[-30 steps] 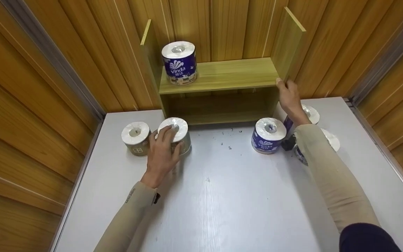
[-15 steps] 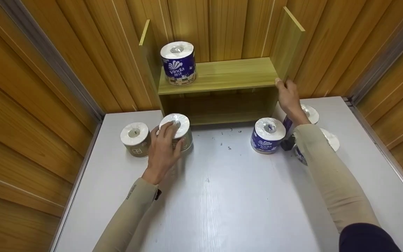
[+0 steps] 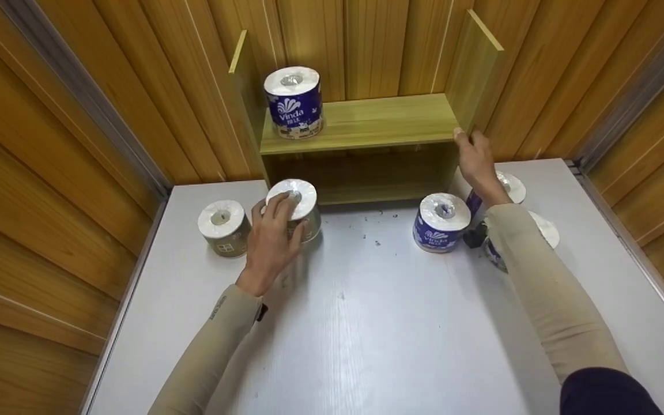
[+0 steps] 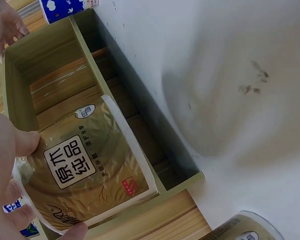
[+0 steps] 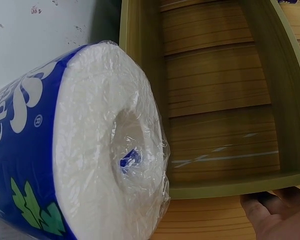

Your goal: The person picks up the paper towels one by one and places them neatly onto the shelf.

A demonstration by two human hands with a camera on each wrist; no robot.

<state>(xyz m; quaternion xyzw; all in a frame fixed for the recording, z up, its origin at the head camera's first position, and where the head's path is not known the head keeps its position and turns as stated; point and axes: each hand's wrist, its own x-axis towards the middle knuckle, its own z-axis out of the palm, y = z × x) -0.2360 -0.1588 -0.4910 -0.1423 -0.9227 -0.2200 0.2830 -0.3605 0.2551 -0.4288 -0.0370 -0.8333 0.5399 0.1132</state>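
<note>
My left hand (image 3: 271, 245) grips a brown-wrapped toilet paper roll (image 3: 303, 203) by its top, fingers and thumb round its upper side. The roll is upright in front of the shelf's lower left corner; its printed wrapper fills much of the left wrist view. My right hand (image 3: 475, 158) holds the right side panel of the small wooden shelf (image 3: 389, 121), thumb at the front edge of the middle board. In the right wrist view its fingers (image 5: 265, 210) lie against the panel's outer side. A blue Vinda toilet paper roll (image 3: 293, 106) stands at the left end of the middle board.
Another brown roll (image 3: 223, 230) stands on the white table (image 3: 355, 334) at left. A blue roll (image 3: 441, 225) stands at right, with two more blue-wrapped rolls (image 3: 544, 230) partly behind my right forearm. Wood-panelled walls (image 3: 55, 173) enclose the table on the sides and back.
My left hand has moved the brown roll forward and slightly right, closer to the shelf. My right hand stays on the side panel.
</note>
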